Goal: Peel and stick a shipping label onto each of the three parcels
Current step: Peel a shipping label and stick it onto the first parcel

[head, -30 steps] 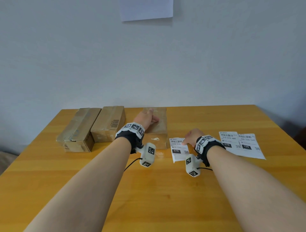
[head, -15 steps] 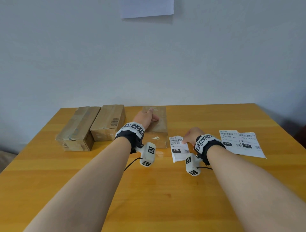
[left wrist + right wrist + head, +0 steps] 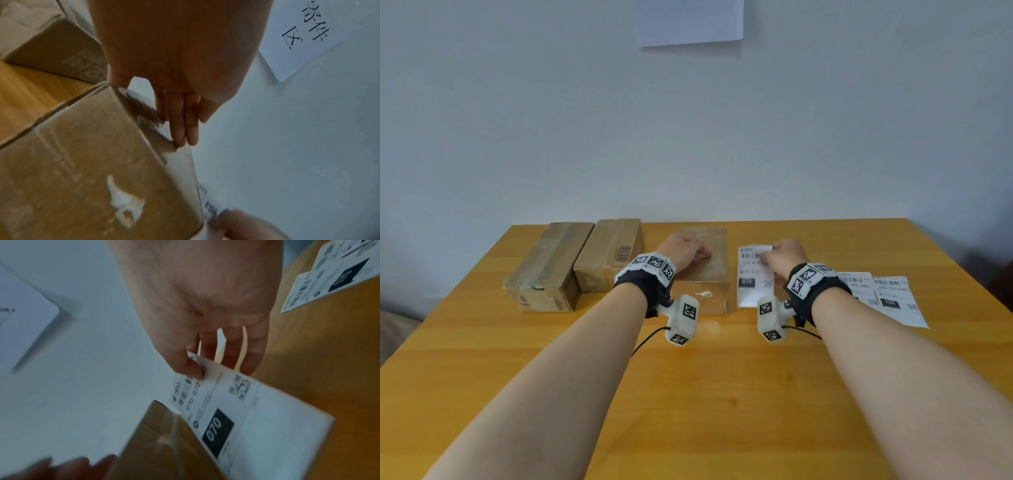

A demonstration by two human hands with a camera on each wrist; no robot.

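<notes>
Three brown cardboard parcels stand in a row at the table's far side: left parcel (image 3: 548,267), middle parcel (image 3: 609,253) and right parcel (image 3: 709,277). My left hand (image 3: 683,251) rests on top of the right parcel (image 3: 82,178), its fingers (image 3: 183,129) straight. My right hand (image 3: 786,255) pinches the top edge of a white "070" label (image 3: 751,281) and holds it off the table just right of that parcel. In the right wrist view the thumb and fingers (image 3: 193,368) clamp the label (image 3: 246,410). Two more labels (image 3: 859,291) (image 3: 893,301) lie flat to the right.
The wooden table (image 3: 722,394) runs up to a pale wall. A white sheet of paper (image 3: 690,20) hangs on the wall above the parcels. The two spare labels overlap near the table's right side.
My right hand has picked the "070" label up from the table and raised it beside the right parcel. My left hand has stayed on the parcel.
</notes>
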